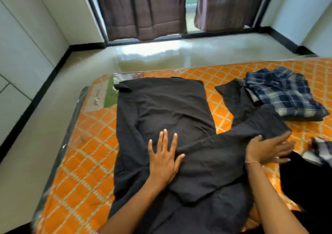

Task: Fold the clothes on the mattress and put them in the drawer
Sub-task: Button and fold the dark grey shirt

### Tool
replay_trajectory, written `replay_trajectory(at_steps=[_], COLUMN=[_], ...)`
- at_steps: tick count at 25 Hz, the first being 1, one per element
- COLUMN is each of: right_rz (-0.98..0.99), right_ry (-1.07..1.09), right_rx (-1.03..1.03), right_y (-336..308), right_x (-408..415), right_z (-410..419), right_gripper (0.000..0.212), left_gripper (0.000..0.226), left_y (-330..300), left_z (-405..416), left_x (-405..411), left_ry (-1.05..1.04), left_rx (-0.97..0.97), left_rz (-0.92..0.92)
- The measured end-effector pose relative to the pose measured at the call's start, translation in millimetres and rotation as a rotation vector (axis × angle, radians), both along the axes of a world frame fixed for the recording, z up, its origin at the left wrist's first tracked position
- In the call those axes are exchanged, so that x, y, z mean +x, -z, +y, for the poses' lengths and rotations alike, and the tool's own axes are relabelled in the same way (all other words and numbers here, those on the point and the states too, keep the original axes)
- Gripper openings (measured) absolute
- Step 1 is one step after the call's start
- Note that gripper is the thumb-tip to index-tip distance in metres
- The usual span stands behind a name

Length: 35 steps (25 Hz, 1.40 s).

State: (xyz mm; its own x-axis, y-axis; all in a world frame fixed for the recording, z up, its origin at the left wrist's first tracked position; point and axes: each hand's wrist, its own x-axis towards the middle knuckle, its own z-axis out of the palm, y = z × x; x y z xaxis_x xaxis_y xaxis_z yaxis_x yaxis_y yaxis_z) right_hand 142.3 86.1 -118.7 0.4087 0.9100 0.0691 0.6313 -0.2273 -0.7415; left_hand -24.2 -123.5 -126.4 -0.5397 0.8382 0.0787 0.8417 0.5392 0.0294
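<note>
risk here is the sleeve: black shirt lies on the mattress, my left hand flat and spread on it, right hand flat under the sleeve, which may slip off and wrinkle.

Only 1 camera, worn on my head. It looks forward and down, close over the mattress, and reaches the floor and curtains beyond it.
</note>
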Motion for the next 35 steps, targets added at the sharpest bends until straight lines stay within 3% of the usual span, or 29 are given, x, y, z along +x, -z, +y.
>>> replay_trajectory(at_steps=[2,3,6,9,14,17,20,21,22,25,26,27,29,30,32,33,35], right_rz=[-0.191,-0.171,0.018,0.106,0.046,-0.344,-0.616,-0.567,-0.341,0.706,0.84,0.88,0.773,0.686,0.529,0.555,0.854], right_ry=[-0.345,-0.569,-1.1,-1.205,-1.236,-1.351,-1.428,-1.413,-1.324,-0.921,-0.865,-0.87,-0.918,-0.96,-1.023,-0.991,-0.882], right_rx=[0.152,0.17,-0.075,-0.278,-0.166,-0.016,0.193,0.21,0.11,-0.519,-0.65,-0.766,-0.956,-1.008,-0.965,-0.891,-0.744], right_y=[-2,-2,2,-4,-12,-6,-2,-5,-7,-26,-24,-22,-11,-7,-4,-6,-4], right_x=[-54,-85,-188,-278,-391,-454,-502,-514,-524,-532,-522,-509,-485,-476,-468,-464,-454], right_z=[-29,-45,-95,-106,-83,-76,-70,-65,-57,-18,-5,5,16,14,8,7,17], right_gripper=[0.062,0.054,0.038,0.035,0.047,0.063,0.032,0.028,0.029,0.022,0.025,0.034,0.053,0.051,0.022,0.012,0.018], left_gripper=[0.068,0.07,0.069,0.065,0.057,0.057,0.043,0.036,0.03,0.023,0.024,0.028,0.035,0.035,0.033,0.032,0.033], left_y=[-2,-1,1,1,4,8,15,17,17,4,1,0,-1,-1,-2,-4,-9], left_z=[-14,-20,-29,-21,0,12,15,17,20,35,40,45,52,55,59,59,60], left_x=[-36,-55,-110,-150,-220,-256,-264,-265,-268,-290,-298,-307,-320,-324,-328,-328,-325], left_ry=[-0.225,-0.33,-0.551,-0.578,-0.673,-0.771,-0.812,-0.801,-0.781,-0.717,-0.715,-0.733,-0.81,-0.843,-0.881,-0.885,-0.868], left_rx=[-0.025,-0.042,0.027,0.197,0.548,0.669,0.672,0.638,0.612,0.662,0.712,0.748,0.755,0.746,0.723,0.712,0.686], left_rz=[-0.041,-0.103,-0.361,-0.501,-0.79,-0.927,-0.949,-0.914,-0.896,-1.08,-1.233,-1.388,-1.564,-1.576,-1.541,-1.536,-1.603])
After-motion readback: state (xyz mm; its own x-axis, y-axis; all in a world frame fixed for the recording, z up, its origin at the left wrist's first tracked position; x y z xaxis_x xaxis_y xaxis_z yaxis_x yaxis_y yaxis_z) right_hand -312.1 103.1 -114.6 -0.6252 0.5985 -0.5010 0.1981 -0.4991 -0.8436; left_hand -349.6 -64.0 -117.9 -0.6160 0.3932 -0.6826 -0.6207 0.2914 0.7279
